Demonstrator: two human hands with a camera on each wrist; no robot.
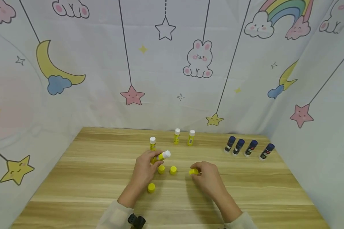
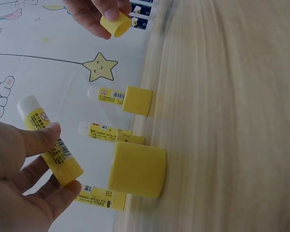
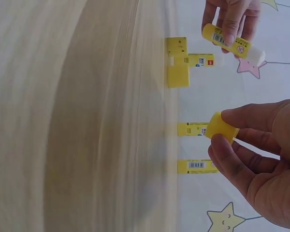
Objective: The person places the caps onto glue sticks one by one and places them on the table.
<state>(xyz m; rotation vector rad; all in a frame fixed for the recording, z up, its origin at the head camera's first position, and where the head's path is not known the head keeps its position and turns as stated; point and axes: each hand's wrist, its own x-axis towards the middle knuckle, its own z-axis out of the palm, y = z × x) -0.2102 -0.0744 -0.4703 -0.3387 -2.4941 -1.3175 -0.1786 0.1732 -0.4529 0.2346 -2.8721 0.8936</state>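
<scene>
Glue stick (image 1: pixel 162 156), yellow with a white end, is in the left hand (image 1: pixel 144 166), whose thumb and fingers pinch it above the counter (image 1: pixel 97 184), left of the middle; it tilts, white end up and toward the right. The right hand (image 1: pixel 208 177) pinches a yellow cap (image 1: pixel 193 171) between thumb and fingers, also mid-counter, its hollow end showing in the left wrist view. Between the hands sit 2 yellow caps (image 1: pixel 173 170), and 1 more cap (image 1: pixel 151 188) lies closer to the front edge, beside the left forearm. Toward the back edge stand 3 upright glue sticks (image 1: pixel 176 137) with white ends, the leftmost just behind the left hand. Near the back right corner stand 4 blue-capped sticks (image 1: pixel 250 148) in a row
</scene>
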